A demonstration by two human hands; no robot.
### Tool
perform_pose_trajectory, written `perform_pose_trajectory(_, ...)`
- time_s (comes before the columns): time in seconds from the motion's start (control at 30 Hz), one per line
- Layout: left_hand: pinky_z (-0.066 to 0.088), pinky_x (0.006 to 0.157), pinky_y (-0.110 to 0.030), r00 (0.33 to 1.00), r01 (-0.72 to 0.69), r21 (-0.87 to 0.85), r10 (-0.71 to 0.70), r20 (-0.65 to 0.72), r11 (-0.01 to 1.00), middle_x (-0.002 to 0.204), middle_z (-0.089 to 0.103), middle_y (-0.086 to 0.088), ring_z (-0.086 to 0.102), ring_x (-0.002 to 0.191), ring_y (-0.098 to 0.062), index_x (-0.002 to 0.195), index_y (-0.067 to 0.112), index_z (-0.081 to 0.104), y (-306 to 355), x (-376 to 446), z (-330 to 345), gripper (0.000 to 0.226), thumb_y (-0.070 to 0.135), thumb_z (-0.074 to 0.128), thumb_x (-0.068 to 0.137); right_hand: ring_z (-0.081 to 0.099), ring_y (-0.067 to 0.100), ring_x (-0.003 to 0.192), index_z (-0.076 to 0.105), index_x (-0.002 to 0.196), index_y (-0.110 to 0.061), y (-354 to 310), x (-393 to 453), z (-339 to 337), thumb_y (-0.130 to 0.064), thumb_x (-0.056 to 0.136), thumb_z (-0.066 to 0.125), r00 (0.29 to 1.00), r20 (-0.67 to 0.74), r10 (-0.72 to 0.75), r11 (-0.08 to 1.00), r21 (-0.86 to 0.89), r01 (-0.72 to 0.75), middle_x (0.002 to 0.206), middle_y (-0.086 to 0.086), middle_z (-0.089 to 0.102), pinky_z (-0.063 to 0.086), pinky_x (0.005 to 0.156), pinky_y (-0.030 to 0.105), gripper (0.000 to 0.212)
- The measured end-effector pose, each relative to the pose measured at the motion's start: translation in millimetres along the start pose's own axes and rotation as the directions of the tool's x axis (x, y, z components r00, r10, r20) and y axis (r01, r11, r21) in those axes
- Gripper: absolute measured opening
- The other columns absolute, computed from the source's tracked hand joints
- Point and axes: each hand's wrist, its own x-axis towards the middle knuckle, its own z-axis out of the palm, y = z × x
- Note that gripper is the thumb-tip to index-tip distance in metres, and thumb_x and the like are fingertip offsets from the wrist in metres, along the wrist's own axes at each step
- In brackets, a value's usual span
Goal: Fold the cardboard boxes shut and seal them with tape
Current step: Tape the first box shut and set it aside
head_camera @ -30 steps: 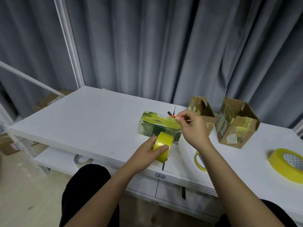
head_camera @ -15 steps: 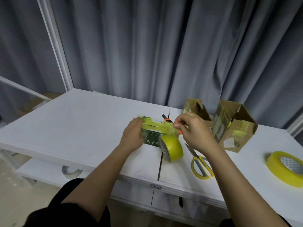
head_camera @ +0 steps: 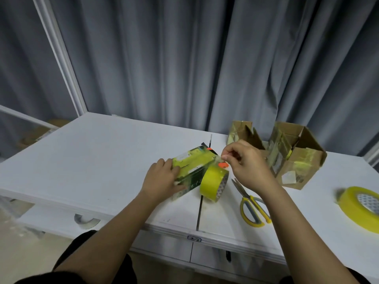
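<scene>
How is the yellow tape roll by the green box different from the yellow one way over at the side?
The tape roll by the green box stands on its edge against the green box; the far tape roll lies tilted, alone near the table's right side. The first looks narrower across, the far one wider. Both are yellow with patterned cores.

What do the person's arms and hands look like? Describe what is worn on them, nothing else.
Both forearms are bare up to the frame's bottom edge: no sleeves show. The left hand and the right hand wear no gloves, and no rings, watch or wristband are visible. Dark clothing shows only at the lap, below the arms.
</scene>
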Motion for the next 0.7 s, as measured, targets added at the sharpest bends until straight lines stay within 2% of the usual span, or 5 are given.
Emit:
perform_pose_trajectory(0.07, 0.044, 0.057, -0.033, 0.997, 0.045, -0.079, -0.050, -0.058, 0.996, 0.078, 0.058, -0.011, 0.056, 0.070, -0.029, 0.076, 0.006, 0.067, 20.9, -11.3, -7.0, 0.059, 0.063, 0.075, 0.063, 0.051, 0.007, 0.074, 0.066, 0.083, -0.011, -2.3, 0.7, -3.2, -0.005, 0.089, 0.061, 0.999, -0.028, -0.014, 1.000, 0.003, 0.015, 0.082, -0.006, 0.053, 0.042, 0.070, 0.026, 0.010)
perform_pose_trajectory(0.17, 0.034, 0.085, -0.031, 0.989, 0.116, -0.291, -0.084, 0.120, 0.950, 0.102, 0.049, -0.002, 0.042, 0.097, -0.021, 0.107, 0.015, 0.064, 38.8, -22.0, -8.4, 0.074, 0.079, 0.050, 0.071, 0.045, 0.008, 0.070, 0.066, 0.083, -0.011, -5.0, 4.6, -12.0, -0.007, 0.088, 0.062, 0.995, -0.091, -0.029, 0.999, -0.041, 0.025, 0.080, -0.007, 0.050, 0.038, 0.067, 0.027, 0.008)
perform_pose_trajectory(0.3, 0.007, 0.109, -0.033, 0.969, 0.045, -0.401, 0.058, 0.241, 0.915, 0.143, 0.027, 0.003, 0.014, 0.135, -0.017, 0.136, 0.037, 0.048, 24.6, -27.8, -10.4, 0.066, 0.063, 0.062, 0.077, 0.043, 0.002, 0.067, 0.065, 0.083, -0.012, -9.5, 5.9, -20.8, -0.007, 0.089, 0.060, 0.993, -0.116, -0.029, 0.996, -0.084, 0.019, 0.080, -0.009, 0.046, 0.029, 0.060, 0.015, 0.009)
perform_pose_trajectory(0.5, 0.037, 0.101, -0.034, 0.959, 0.172, -0.388, -0.064, 0.276, 0.905, 0.147, 0.032, 0.005, 0.028, 0.128, -0.023, 0.138, 0.038, 0.045, 32.3, -22.2, -9.7, 0.052, 0.041, 0.060, 0.089, 0.042, 0.004, 0.068, 0.064, 0.082, -0.013, -16.9, 3.0, -30.2, -0.006, 0.089, 0.059, 0.993, -0.112, -0.037, 0.994, -0.104, 0.025, 0.082, -0.006, 0.047, 0.026, 0.061, 0.018, 0.011)
perform_pose_trajectory(0.7, 0.038, 0.101, -0.037, 0.924, 0.309, -0.433, -0.161, 0.346, 0.847, 0.147, 0.033, 0.002, 0.031, 0.125, -0.028, 0.138, 0.029, 0.048, 39.2, -15.9, -14.7, 0.050, 0.035, 0.061, 0.090, 0.045, 0.011, 0.078, 0.064, 0.087, -0.010, -39.5, 12.8, -52.1, -0.010, 0.090, 0.058, 0.983, -0.137, -0.125, 0.979, -0.175, 0.101, 0.086, -0.005, 0.047, 0.034, 0.070, 0.026, 0.007)
